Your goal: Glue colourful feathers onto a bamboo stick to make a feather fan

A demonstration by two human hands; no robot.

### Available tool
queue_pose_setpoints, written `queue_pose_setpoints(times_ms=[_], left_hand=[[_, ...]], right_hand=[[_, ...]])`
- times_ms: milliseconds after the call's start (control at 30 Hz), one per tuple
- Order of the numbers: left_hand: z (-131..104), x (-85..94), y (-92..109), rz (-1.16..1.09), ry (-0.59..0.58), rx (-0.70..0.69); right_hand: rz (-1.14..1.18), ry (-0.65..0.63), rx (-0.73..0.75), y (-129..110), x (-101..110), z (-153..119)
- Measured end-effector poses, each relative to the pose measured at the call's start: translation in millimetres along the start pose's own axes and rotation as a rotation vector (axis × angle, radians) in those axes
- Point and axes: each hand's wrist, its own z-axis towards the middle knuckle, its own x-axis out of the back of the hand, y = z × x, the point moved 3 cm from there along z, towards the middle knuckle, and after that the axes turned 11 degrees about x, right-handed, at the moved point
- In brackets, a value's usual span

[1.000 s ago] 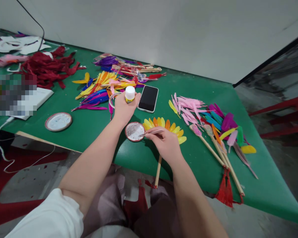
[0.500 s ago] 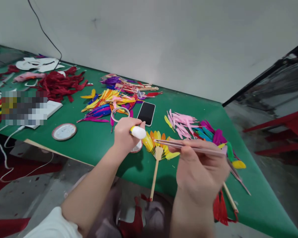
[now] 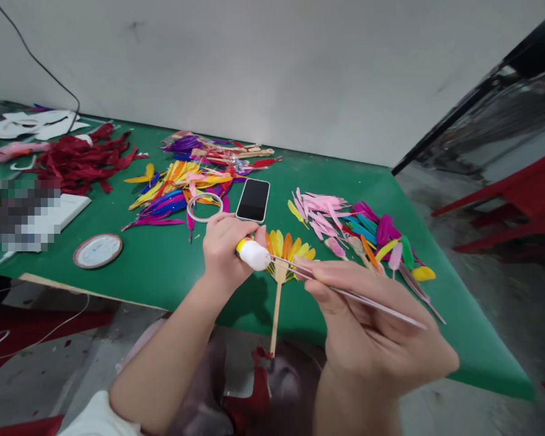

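My left hand (image 3: 224, 248) is wrapped round a small white bottle with a yellow band (image 3: 255, 255), likely glue, its white end pointing toward my right hand. My right hand (image 3: 376, 339) pinches metal tweezers (image 3: 302, 272), whose tips meet or nearly meet the bottle's white end; I cannot tell if they touch. Beneath them lies a fan (image 3: 277, 309) with a pale wooden handle, yellow and orange feathers (image 3: 289, 244) spread round its head. Whether the tweezer tips hold anything is too small to tell.
Behind the hands are a phone (image 3: 253, 200), a tape roll (image 3: 204, 208) and mixed feathers (image 3: 163, 206). Pink feathers (image 3: 320, 209) and coloured ones (image 3: 386, 233) lie to the right. A round lid (image 3: 98, 251) and dark red strips (image 3: 77, 160) are at left on the green table (image 3: 163, 266).
My right hand has brought the tweezers from above the fan's feathers leftward to the bottle's end. My left hand still holds the bottle. The view has shifted slightly to the right.
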Motion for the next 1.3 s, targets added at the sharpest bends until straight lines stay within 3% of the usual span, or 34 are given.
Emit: queue_pose_setpoints(times_ms=[1300], left_hand=[[-3.6, -2.4, -2.1, 0.034, 0.007, 0.003]], right_hand=[[-0.029, -0.027, 0.0, 4.0, 2.9, -4.3]])
